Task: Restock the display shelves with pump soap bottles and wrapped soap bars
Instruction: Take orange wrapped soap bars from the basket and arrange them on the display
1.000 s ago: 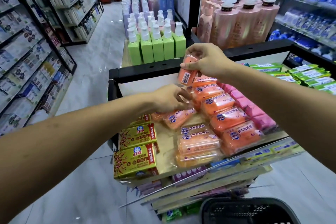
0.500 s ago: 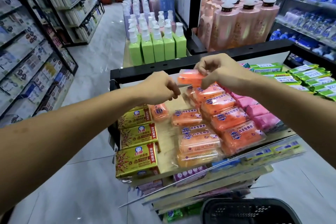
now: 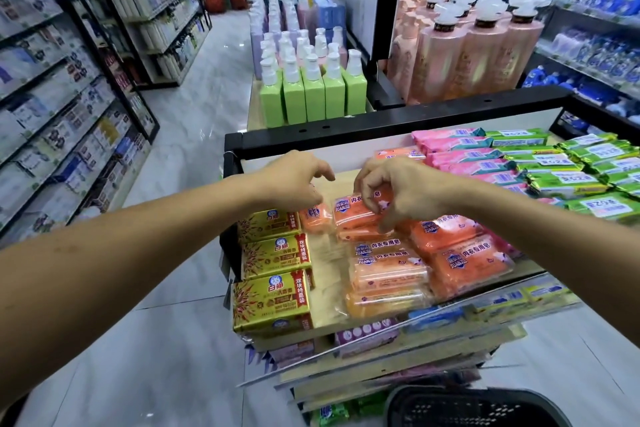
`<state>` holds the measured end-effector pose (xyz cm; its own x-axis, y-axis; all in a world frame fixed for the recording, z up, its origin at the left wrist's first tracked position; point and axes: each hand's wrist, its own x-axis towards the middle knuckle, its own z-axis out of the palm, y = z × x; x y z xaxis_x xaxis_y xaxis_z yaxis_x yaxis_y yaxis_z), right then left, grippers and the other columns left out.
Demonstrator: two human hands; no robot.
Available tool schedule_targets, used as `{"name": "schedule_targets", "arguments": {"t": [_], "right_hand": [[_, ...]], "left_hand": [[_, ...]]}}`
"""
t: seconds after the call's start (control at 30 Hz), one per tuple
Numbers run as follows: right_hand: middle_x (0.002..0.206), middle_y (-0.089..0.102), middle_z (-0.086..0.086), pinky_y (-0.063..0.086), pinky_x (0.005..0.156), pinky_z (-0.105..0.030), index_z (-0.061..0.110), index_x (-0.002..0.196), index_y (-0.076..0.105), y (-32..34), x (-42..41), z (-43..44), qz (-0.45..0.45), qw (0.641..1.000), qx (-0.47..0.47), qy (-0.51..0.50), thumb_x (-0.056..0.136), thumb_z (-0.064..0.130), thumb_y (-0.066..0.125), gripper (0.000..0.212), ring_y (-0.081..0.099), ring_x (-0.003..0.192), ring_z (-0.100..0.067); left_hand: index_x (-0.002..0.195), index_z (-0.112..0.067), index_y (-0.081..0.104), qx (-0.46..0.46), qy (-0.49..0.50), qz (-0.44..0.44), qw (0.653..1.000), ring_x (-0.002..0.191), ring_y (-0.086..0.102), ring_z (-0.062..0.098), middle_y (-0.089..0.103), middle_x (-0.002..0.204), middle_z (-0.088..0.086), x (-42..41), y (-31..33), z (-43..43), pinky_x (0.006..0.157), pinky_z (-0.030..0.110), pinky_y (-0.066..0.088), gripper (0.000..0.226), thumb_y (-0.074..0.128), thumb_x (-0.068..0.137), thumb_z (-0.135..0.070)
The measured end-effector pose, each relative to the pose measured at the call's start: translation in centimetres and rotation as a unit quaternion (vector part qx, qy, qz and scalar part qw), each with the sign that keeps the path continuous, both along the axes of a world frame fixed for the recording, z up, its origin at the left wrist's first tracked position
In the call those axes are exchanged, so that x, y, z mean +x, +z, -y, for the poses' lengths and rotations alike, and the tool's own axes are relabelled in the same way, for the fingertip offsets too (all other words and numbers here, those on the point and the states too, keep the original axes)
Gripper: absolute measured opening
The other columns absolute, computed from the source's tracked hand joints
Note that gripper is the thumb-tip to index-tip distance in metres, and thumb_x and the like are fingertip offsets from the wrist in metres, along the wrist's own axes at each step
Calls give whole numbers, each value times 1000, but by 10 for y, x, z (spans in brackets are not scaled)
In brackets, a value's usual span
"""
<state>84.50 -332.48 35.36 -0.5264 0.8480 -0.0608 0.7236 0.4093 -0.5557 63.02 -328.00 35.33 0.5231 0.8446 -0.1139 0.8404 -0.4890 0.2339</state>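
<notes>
The right hand (image 3: 412,194) grips an orange soap bar (image 3: 356,215), hiding its far end; the left hand (image 3: 298,180) hovers loosely curled, its fingertips hidden.

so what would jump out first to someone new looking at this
Two bare arms reach in: the right hand presses an orange soap bar onto the shelf, the left hand beside it. Behind stand green pump bottles and tall pink bottles.
</notes>
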Motion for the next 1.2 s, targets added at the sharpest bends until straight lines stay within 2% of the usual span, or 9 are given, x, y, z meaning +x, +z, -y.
{"name": "schedule_targets", "arguments": {"t": [0.2,0.27,0.37,0.53,0.77,0.87,1.03,1.13,1.2], "right_hand": [[100,64,3,37,71,-10,30,58,63,1,4,3,8,999,-33,13,51,4,88,37,54,88,4],[97,66,2,45,77,-15,28,62,69,1,4,5,-10,997,-67,27,57,2,88,33,59,86,-1],[92,69,-3,53,88,-38,24,70,72,1,3,6,-46,994,-93,29,66,-2,84,29,67,86,-17],[101,69,-6,51,97,-43,30,98,64,1,1,1,-21,991,-129,29,76,5,82,38,67,99,-20],[92,67,2,54,92,-42,29,104,65,0,2,-1,-63,991,-120,9,76,4,82,41,63,87,-12],[94,73,-4,55,93,-43,26,107,70,1,4,-1,-98,982,-159,16,80,3,78,36,68,91,-16],[104,75,1,54,95,-40,31,103,71,-3,1,1,-20,983,-171,56,85,4,72,33,70,99,-12],[98,75,12,55,85,-27,26,107,74,0,-3,3,2,989,-137,51,83,4,73,32,69,91,-3],[97,75,11,55,83,-28,24,108,75,2,-3,6,12,993,-106,51,82,5,74,32,69,88,-3]], "left_hand": [[137,-30,52,-42,15,-62,997,122,52,23,56,136,2,4,-7,-6,100,40,47,68,81,75,-39],[137,-29,52,-42,20,-63,997,122,51,23,55,136,3,5,-6,-8,100,40,47,70,82,75,-37],[138,-29,51,-54,32,-59,996,123,50,24,52,138,4,4,-6,-9,98,38,47,72,83,74,-37],[137,-29,52,-55,65,-42,995,110,51,21,55,131,5,1,-7,-14,82,29,41,82,88,65,-43],[123,-28,55,-55,73,78,993,83,57,13,58,102,-2,-6,-4,-16,64,28,43,65,89,67,-21],[127,-28,56,-49,82,123,988,81,58,11,55,95,-6,-5,-4,-16,70,28,48,68,88,69,-16],[144,-28,45,-73,89,152,982,100,64,21,60,113,-2,-4,-1,-16,95,39,52,83,86,73,-19],[137,-28,51,-42,89,182,978,99,62,15,64,115,1,-4,-1,-15,88,30,52,67,82,79,-20],[138,-26,50,-3,81,194,978,102,58,13,61,125,2,-2,3,-13,84,24,46,62,78,83,-20]]}}
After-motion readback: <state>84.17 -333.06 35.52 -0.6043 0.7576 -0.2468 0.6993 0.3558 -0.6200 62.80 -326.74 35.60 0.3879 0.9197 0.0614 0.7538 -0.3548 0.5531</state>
